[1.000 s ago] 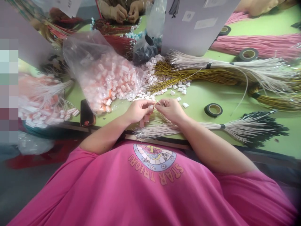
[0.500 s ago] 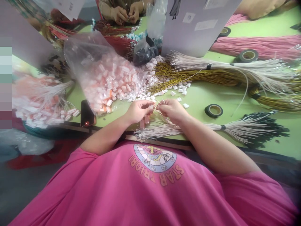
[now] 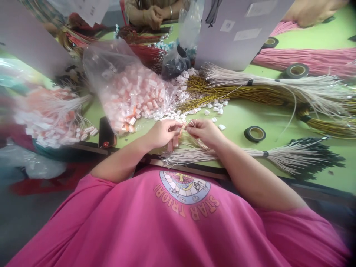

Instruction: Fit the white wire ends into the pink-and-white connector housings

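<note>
My left hand [image 3: 164, 132] is closed in a pinch, thumb against fingertips, on a small whitish connector that its fingers largely hide. Close by on the right, my right hand [image 3: 205, 132] pinches thin white wires [image 3: 198, 141] whose tips point toward the left fingertips. The two hands almost meet; whether a wire sits inside the connector I cannot tell. Under my left hand are pale orange-pink pieces [image 3: 174, 143]. A taped bundle of white wires [image 3: 239, 152] with black connectors [image 3: 324, 157] at its far right end lies beneath my right wrist.
Beyond my hands are loose white connectors [image 3: 183, 89] and a clear bag of connectors [image 3: 139, 89]. A phone [image 3: 106, 132] lies at the table's left edge. Black tape [image 3: 255, 134] and yellow-black wires [image 3: 239, 91] are to the right. Across the table are a co-worker's hands [image 3: 153, 16].
The view has shifted slightly, so table things appear a little to the right. My hands keep nearly the same pinch. The co-worker's hands opposite have come together.
</note>
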A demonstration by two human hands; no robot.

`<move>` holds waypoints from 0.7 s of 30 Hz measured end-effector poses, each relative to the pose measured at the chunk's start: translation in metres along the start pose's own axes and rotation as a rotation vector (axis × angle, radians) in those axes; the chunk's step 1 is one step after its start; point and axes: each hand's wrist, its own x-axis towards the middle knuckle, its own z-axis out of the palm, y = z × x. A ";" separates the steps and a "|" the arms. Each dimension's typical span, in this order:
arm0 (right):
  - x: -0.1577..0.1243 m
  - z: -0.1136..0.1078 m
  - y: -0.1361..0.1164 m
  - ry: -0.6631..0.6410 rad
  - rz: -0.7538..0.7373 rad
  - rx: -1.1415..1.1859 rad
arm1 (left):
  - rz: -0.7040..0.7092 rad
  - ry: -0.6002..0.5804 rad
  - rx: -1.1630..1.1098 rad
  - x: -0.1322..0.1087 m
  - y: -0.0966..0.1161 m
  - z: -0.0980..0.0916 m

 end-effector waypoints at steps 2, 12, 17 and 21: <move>0.002 -0.001 0.002 0.066 -0.032 0.010 | 0.037 0.054 0.165 0.002 -0.011 -0.018; -0.003 0.006 -0.005 0.157 -0.048 0.205 | -0.184 0.324 0.739 0.040 -0.069 -0.058; -0.005 0.006 -0.007 0.223 -0.104 0.018 | -0.146 0.425 0.484 0.024 -0.053 -0.058; -0.008 0.008 -0.010 0.215 -0.145 -0.054 | -0.069 0.313 -0.156 0.002 -0.024 -0.047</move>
